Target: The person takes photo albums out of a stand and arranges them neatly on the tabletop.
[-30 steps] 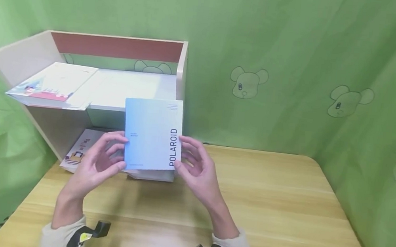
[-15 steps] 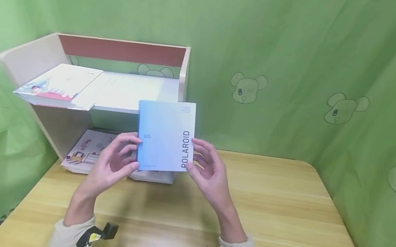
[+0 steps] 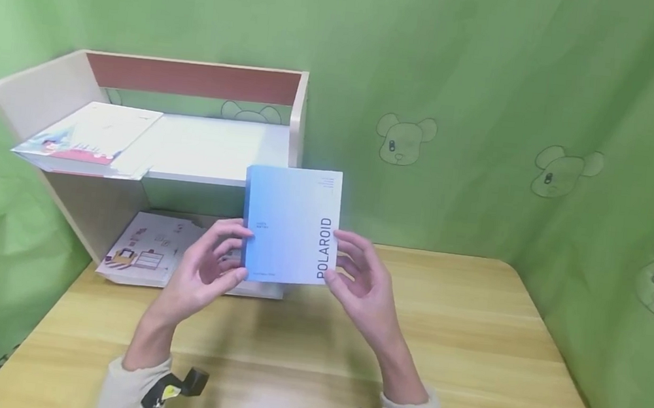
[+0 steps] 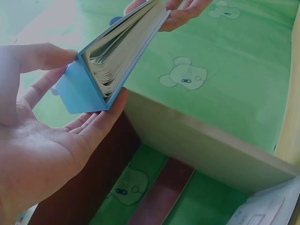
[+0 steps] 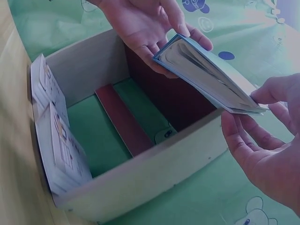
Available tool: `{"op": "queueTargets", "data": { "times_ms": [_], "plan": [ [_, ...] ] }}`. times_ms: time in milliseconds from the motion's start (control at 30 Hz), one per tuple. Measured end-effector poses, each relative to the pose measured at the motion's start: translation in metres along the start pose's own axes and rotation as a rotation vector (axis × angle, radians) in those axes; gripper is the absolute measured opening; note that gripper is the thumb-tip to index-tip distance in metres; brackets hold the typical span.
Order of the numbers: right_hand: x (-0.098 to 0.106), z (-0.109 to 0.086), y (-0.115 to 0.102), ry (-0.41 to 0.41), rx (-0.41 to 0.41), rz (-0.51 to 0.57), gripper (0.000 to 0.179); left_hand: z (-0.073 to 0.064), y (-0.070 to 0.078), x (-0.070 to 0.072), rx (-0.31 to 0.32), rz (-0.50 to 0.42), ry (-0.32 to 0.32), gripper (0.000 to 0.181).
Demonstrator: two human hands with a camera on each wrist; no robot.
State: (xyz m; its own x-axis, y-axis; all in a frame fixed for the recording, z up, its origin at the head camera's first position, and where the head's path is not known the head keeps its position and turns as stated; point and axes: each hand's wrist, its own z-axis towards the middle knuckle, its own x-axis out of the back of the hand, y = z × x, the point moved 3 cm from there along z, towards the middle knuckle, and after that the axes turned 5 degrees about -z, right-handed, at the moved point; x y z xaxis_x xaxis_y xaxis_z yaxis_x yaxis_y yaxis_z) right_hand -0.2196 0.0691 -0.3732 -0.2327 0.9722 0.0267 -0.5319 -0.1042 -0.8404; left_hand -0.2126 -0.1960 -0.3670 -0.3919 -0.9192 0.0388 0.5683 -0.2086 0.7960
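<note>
A small blue-and-white book [image 3: 292, 227] with POLAROID printed on its cover is held up above the table, cover facing me. My left hand [image 3: 201, 277] pinches its blue spine side between thumb and fingers. On the opposite edge, the thumb and fingers of my right hand [image 3: 363, 289] pinch the covers. From below, the left wrist view shows the book's spine [image 4: 84, 89] and its bulging, slightly fanned pages. In the right wrist view the right hand [image 5: 272, 140] grips the covers' open edge near a corner.
A two-tier shelf [image 3: 298, 119] stands behind the book at the left of the wooden table [image 3: 449, 347]. Several books [image 3: 88, 135] lie on its upper tier at the left. More books [image 3: 145, 246] rest on the lower tier, partly hidden. A green curtain [image 3: 482, 68] surrounds the table.
Both hands have carried the book to the right relative to the shelf, keeping the same hold. More of the lower-tier books now shows.
</note>
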Motion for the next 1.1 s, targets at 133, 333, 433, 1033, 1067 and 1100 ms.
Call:
{"op": "queueTargets", "data": {
  "times_ms": [133,333,433,1033,1067,1100],
  "plan": [
    [0.011,-0.006,-0.001,0.016,-0.002,-0.011,0.059,0.004,-0.003,-0.01,0.019,-0.013,-0.007,0.051],
    [0.021,-0.009,-0.005,0.027,0.004,-0.008,0.059,0.01,-0.006,-0.02,0.033,-0.028,-0.017,0.051],
    [0.027,-0.011,-0.007,0.035,0.008,-0.01,0.059,0.013,-0.007,-0.025,0.034,-0.017,-0.018,0.051],
    [0.056,-0.021,-0.014,0.063,-0.002,-0.045,0.06,0.025,-0.015,-0.053,0.033,-0.004,-0.021,0.05],
    [0.057,-0.022,-0.014,0.067,-0.002,-0.048,0.06,0.026,-0.015,-0.054,0.034,-0.004,-0.022,0.05],
    [0.059,-0.022,-0.015,0.07,0.001,-0.049,0.06,0.027,-0.016,-0.056,0.037,-0.004,-0.024,0.05]
  ]
}}
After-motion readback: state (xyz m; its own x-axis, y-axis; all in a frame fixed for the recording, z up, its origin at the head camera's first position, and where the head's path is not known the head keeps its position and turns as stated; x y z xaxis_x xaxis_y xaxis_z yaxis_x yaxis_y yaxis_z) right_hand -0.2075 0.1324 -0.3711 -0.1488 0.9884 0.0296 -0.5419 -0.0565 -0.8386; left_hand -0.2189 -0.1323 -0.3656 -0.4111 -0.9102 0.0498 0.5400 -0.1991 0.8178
